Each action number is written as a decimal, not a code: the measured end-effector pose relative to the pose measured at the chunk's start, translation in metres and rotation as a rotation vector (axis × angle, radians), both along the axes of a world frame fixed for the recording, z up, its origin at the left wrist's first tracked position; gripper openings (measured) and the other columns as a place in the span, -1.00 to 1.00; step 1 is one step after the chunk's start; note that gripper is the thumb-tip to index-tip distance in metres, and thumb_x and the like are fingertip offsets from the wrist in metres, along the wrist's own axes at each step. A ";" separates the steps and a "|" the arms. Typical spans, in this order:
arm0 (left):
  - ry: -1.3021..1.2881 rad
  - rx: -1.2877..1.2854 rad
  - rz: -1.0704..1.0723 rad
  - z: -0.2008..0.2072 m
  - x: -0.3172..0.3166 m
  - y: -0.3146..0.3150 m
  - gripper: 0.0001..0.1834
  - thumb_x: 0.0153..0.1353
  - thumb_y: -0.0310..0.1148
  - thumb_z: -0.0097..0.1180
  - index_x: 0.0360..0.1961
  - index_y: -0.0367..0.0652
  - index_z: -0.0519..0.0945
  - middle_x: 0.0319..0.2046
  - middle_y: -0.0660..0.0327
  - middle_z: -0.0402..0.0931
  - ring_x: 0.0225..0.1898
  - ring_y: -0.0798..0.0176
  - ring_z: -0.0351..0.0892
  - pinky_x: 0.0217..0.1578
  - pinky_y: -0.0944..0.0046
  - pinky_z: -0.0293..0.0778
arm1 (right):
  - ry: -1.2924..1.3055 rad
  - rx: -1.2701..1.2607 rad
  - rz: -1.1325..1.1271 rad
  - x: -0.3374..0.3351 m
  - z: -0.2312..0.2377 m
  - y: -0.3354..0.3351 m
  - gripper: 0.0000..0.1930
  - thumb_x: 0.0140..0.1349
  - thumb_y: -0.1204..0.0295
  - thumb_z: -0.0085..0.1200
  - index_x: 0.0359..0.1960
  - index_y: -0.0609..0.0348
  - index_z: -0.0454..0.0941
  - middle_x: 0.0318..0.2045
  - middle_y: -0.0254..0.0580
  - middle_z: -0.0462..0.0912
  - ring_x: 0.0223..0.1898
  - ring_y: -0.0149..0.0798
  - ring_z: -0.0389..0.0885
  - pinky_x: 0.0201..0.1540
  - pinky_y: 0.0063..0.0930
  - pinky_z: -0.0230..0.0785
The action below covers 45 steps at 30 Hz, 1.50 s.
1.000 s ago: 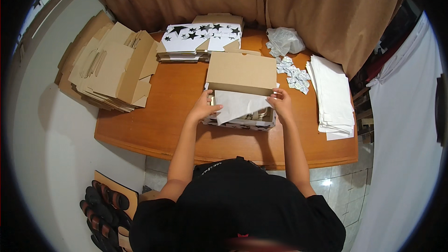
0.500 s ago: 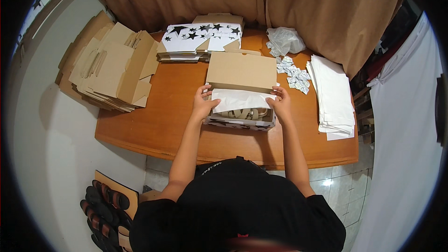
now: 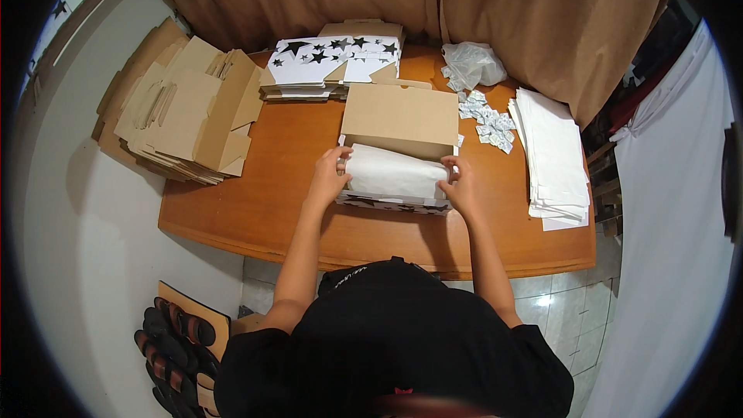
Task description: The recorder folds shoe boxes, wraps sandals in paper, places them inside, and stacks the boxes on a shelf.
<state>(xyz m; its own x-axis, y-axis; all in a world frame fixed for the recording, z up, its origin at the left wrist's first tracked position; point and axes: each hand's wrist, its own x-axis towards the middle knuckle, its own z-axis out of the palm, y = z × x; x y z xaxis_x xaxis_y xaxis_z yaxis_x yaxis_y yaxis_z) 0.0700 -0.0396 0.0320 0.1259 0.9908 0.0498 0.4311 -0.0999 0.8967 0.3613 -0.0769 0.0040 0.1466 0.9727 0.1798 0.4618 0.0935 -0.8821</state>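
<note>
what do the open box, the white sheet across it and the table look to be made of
Box: likely cardboard, matte brown inside, with thin folded edges. Sheet: probably thin paper, matte white, bending softly; fabric less likely. Table: apparently wood, orange-brown, slight sheen.

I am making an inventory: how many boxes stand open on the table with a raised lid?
1: the open box, its lid raised, near the table's middle, between the left hand and right hand. No other shows.
</note>
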 end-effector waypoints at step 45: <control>0.161 0.311 0.103 -0.045 -0.010 -0.042 -0.67 0.06 -0.36 0.15 -0.12 -0.23 0.50 -0.01 -0.05 0.37 0.02 -0.11 0.38 0.01 0.14 0.33 | 0.832 0.005 -0.250 0.022 -0.037 0.085 -0.50 0.25 0.15 -0.09 0.07 0.30 0.28 -0.14 -0.18 0.48 -0.14 -0.33 0.43 -0.03 -0.50 0.24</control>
